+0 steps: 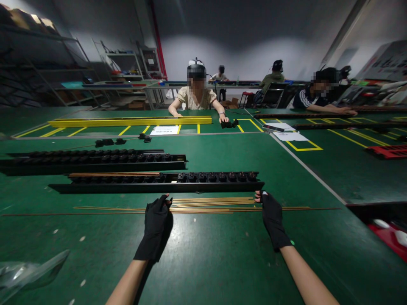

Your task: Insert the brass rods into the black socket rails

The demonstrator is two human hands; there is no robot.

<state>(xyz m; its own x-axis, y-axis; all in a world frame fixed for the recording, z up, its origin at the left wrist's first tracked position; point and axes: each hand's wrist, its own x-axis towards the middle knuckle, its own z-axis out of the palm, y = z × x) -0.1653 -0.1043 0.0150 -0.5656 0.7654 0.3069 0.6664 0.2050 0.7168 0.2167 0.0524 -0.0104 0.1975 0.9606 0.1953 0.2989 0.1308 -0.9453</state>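
Note:
Several thin brass-coloured rods (211, 202) lie side by side on the green table, running left to right between my hands. My left hand (155, 218), in a black fingerless glove, has its fingers closed at the left ends of the upper rods. At their right ends my right hand (271, 218), gloved the same way, has its fingers curled in on them. Longer rods (295, 208) stretch out past both hands. Just beyond is a black channel (159, 187) holding a row of black round parts (216, 176), with copper-coloured rods (114, 174) lying along its left half.
A second black channel (95, 166) with black parts lies farther left. Loose black pieces (119, 141) and a yellow rail (133, 122) are beyond it. Across the table a person (197, 95) touches black parts. A clear plastic bag (28, 275) lies front left.

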